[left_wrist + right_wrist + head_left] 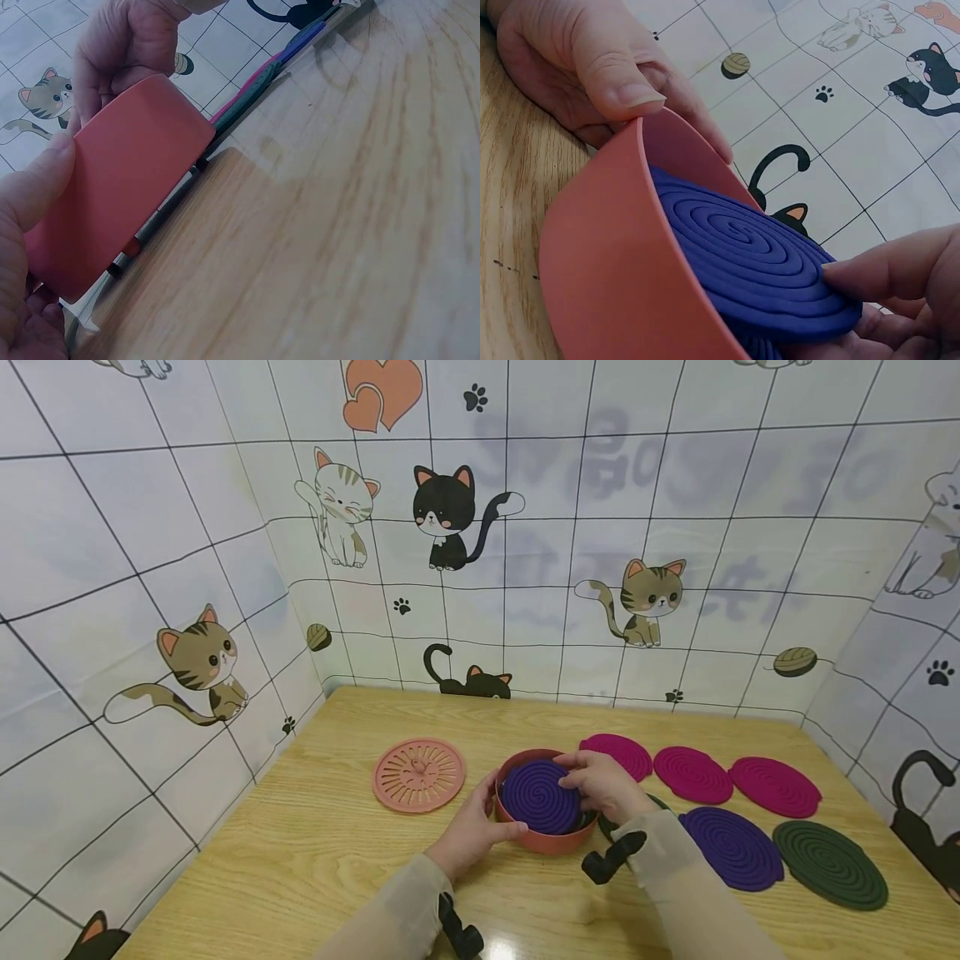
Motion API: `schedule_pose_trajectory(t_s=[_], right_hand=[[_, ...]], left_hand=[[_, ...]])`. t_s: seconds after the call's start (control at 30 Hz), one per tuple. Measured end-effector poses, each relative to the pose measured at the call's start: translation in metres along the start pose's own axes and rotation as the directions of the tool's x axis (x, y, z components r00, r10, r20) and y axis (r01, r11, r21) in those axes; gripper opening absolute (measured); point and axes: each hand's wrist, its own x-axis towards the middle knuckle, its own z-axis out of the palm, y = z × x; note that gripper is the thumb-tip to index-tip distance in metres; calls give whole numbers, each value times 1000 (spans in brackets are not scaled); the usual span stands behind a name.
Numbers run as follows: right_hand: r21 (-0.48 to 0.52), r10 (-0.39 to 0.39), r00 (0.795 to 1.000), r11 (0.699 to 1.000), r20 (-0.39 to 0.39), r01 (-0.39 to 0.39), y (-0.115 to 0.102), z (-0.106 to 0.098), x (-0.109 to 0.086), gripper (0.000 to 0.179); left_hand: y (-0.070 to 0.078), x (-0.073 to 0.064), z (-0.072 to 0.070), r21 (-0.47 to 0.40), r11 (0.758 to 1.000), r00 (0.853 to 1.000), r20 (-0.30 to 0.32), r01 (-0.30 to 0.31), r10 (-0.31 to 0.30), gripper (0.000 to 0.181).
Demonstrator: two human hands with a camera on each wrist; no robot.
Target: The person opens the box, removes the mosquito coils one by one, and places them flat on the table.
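Note:
A round coral-red container (551, 843) stands on the table, and my left hand (474, 825) grips its left side, thumb over the near wall. Between thumb and fingers my right hand (600, 783) pinches the edge of a purple spiral coaster (538, 797). In the right wrist view that coaster (742, 247) lies tilted, its far part inside the container (622, 247) and its pinched edge raised by the rim. Another purple ridged piece (761, 347) shows beneath it. The left wrist view shows only the container's outer wall (124, 180); its inside is hidden there.
A pink slotted round lid (418, 775) with a small knob lies left of the container. To the right lie several magenta spiral coasters (692, 774), a purple one (733, 849) and a green one (830, 865). Another green coaster is partly hidden under my right hand. Cat-print walls (555, 552) surround the table.

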Motion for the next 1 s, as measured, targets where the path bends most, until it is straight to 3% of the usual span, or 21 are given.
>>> schedule_pose_trajectory(t_s=[0.33, 0.73, 1.0], right_hand=[[76, -16, 1000, 997, -20, 18, 7, 1, 3, 44], [93, -62, 997, 993, -52, 67, 6, 11, 11, 41], [80, -59, 995, 995, -75, 65, 3, 9, 13, 43]], left_hand=[[1, -2, 1, 32, 999, 1000, -19, 12, -11, 100], [0, 0, 2, 0, 999, 997, -66, 33, -33, 117], [0, 0, 2, 39, 999, 996, -87, 31, -27, 117]])
